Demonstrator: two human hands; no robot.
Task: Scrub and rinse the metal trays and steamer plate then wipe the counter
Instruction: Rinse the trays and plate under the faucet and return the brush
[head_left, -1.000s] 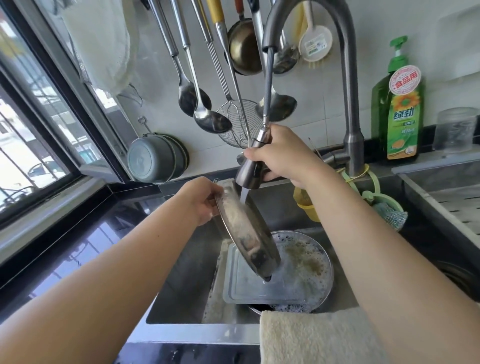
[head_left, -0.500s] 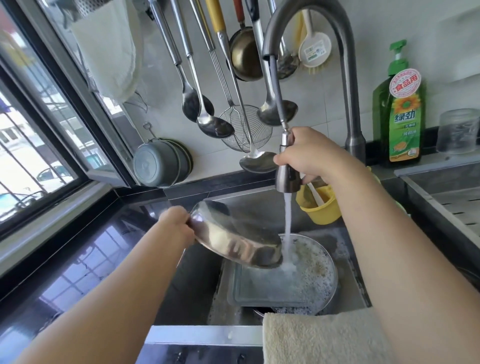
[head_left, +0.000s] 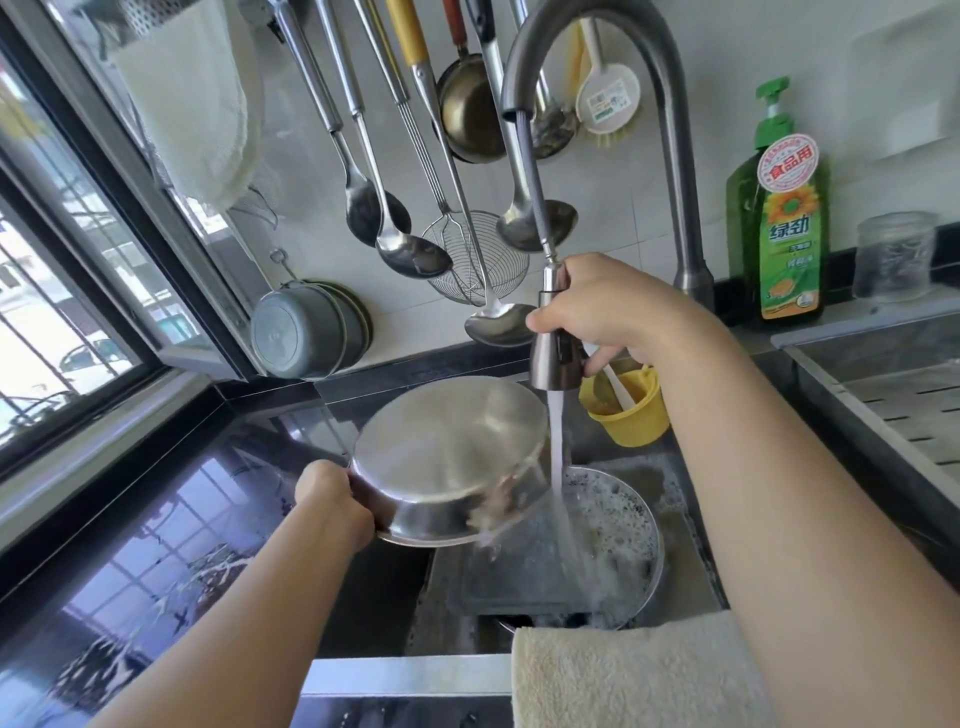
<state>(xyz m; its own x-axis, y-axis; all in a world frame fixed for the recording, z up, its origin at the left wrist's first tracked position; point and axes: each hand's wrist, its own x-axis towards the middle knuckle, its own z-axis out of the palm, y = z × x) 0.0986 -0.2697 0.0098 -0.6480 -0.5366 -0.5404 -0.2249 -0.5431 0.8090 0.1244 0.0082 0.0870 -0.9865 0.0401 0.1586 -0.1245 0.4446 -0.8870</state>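
View from a head-worn camera, looking down at a kitchen sink (head_left: 691, 525). The person's left hand (head_left: 332, 501), at about 8 o'clock from the centre of the view, grips the near rim of a round metal tray (head_left: 447, 457), fingers curled round its edge. The tray is held above the sink with its shiny underside turned up toward the camera and tilted, its right edge lowest. The right hand (head_left: 608, 317), at about 1 o'clock, is wrapped round a pull-out spray head (head_left: 555, 358) drawn from the curved tap (head_left: 670, 119) on its hose. A stream of water (head_left: 558, 457) falls straight down from the spray head, passing just beside the tray's right edge, where water splashes off. Below, in the sink, a flat rectangular tray (head_left: 524, 571) lies on a round perforated steamer plate (head_left: 623, 535) covered in suds. A yellow cup (head_left: 631, 410) sits at the sink's back edge, at 12 o'clock from the plate. A cream towel (head_left: 623, 675) hangs over the sink's front rim at 5 o'clock. Ladles and a wire skimmer (head_left: 475, 257) hang on the wall at 12 o'clock; a green dish soap bottle (head_left: 782, 218) stands at 2 o'clock; the dark counter (head_left: 156, 561) lies at 8 o'clock
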